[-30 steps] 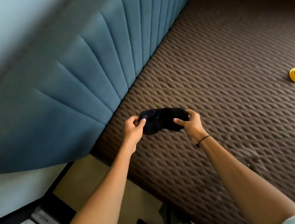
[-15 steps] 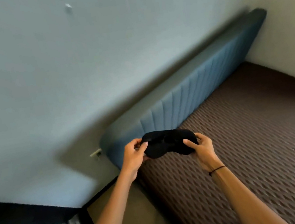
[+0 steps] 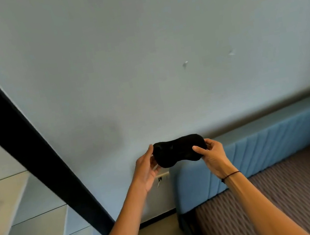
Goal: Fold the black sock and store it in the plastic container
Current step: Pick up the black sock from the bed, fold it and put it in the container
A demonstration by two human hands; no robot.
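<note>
The black sock [image 3: 178, 150] is bunched into a short folded bundle and held up in the air in front of the pale blue wall. My left hand [image 3: 146, 170] grips its left end with the thumb on top. My right hand [image 3: 211, 154] pinches its right end between thumb and fingers; a thin black band circles that wrist. No plastic container shows in the head view.
A blue padded headboard [image 3: 259, 152] runs along the wall at right, with the brown quilted mattress [image 3: 288, 197] below it. A wall socket [image 3: 163, 176] sits just under my hands. A black frame edge [image 3: 17, 129] and pale shelving [image 3: 13, 225] stand at left.
The view has swung up and to the left, from the mattress to the wall. Both hands rose with the sock still held between them. The yellow object on the mattress has left the frame.
</note>
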